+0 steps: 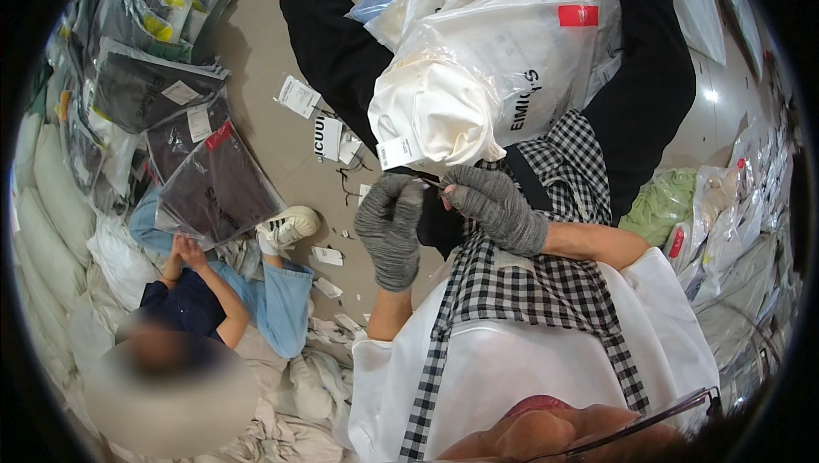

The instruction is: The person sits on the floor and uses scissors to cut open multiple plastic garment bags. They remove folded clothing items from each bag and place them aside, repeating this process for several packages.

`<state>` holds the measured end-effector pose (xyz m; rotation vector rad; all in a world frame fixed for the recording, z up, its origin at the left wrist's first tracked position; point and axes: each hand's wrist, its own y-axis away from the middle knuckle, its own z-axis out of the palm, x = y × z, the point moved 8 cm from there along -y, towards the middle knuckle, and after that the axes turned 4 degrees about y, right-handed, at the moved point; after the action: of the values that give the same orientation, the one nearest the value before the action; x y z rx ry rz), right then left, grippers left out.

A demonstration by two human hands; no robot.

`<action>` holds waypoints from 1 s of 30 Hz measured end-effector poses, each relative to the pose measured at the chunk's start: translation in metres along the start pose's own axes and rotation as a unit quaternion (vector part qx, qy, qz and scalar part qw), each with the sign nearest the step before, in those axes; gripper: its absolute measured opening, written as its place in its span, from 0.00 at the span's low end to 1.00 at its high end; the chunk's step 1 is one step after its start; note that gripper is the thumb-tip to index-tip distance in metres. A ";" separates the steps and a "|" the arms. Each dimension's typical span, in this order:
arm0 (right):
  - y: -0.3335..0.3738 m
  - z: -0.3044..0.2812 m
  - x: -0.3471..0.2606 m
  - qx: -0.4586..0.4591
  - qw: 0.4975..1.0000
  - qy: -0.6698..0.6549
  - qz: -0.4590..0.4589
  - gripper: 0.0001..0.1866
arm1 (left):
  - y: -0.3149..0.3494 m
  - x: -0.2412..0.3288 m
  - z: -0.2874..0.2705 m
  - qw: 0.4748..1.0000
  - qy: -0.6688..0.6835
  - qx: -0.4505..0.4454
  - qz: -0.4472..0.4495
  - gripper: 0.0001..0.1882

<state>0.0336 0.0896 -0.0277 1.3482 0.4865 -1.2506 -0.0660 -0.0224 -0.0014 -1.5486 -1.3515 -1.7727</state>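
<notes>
My left hand (391,228) and my right hand (495,209), both in grey knit gloves, meet over my lap with fingers pinched. Between their fingertips runs a thin dark piece (433,182), too small to make out. Just beyond them a bunched white cloth item (439,109) rests on my lap, with a white paper tag (397,153) at its near left edge, close to my left fingertips. Under and behind the cloth lies a clear plastic garment bag (546,58) with a red label, spread between my legs.
Loose paper tags (299,96) and short dark cords litter the floor at left. A person (192,297) sits at lower left, hands by a bagged dark garment (217,186). Bagged clothes (162,11) pile up at far left; more bags (725,198) and a green garment (664,207) lie at right.
</notes>
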 end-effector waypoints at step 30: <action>-0.046 -0.074 -0.021 0.202 0.952 0.200 -0.110 0.20 | -0.099 -0.052 0.097 0.862 -0.308 -0.293 0.277 0.16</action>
<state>0.0142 0.1751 -0.0484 1.9586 0.7037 -1.3045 -0.0824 0.0894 -0.0960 -2.6681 -0.4370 -1.4104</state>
